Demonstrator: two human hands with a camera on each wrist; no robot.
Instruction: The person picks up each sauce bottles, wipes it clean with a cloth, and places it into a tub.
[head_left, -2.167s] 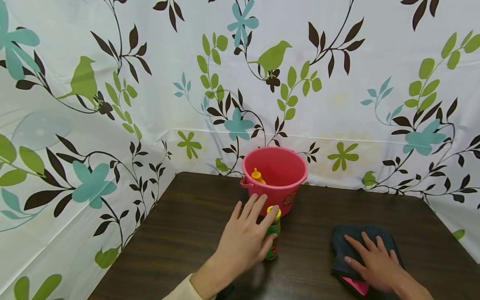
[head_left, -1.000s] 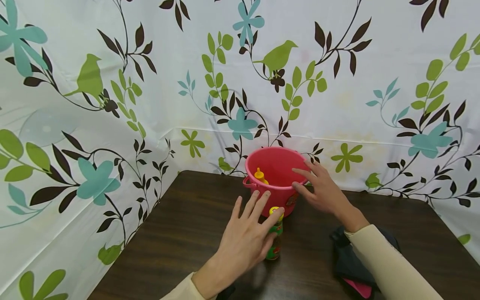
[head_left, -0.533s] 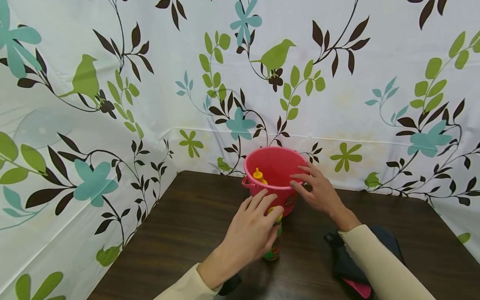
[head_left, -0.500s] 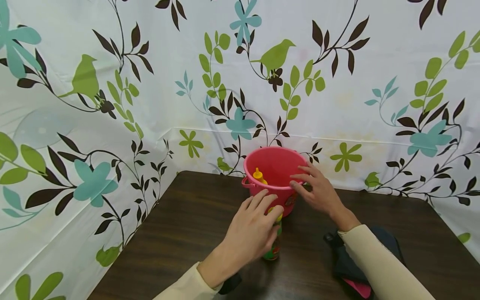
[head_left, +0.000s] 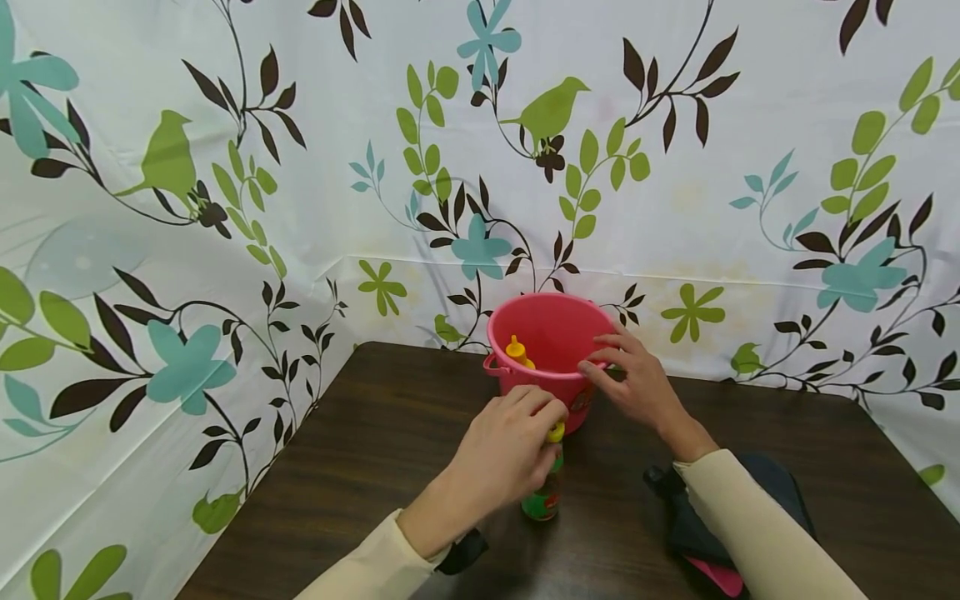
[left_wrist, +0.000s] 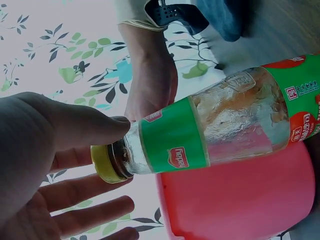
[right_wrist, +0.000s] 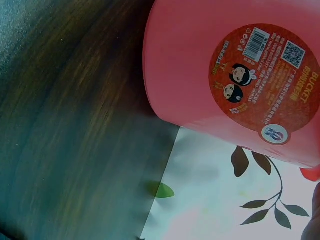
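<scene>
A glass sauce bottle [left_wrist: 230,115] with a green "haday" label and yellow cap [left_wrist: 107,164] stands on the table, in front of the pink bucket [head_left: 536,385]. My left hand [head_left: 501,446] holds its top; the thumb lies at the neck and the index finger passes behind the cap. The other fingers are looser in the left wrist view. My right hand [head_left: 637,383] grips the bucket's right rim, thumb toward the front. In the right wrist view the bucket wall shows a round red sticker [right_wrist: 265,80]. Inside the bucket, a yellow nozzle top [head_left: 517,350] shows; the rest is hidden.
A folded dark cloth [head_left: 776,500] with a pink piece [head_left: 716,575] lies at the right of the dark wooden table [head_left: 390,433], partly behind my right sleeve. A patterned white curtain [head_left: 675,208] hangs behind the table's back edge and along its left side.
My right hand has left the dark cloth and come to the bucket's rim. My left hand's fingers, spread before, have curled around the bottle's capped top. Bottle and bucket stay about in place.
</scene>
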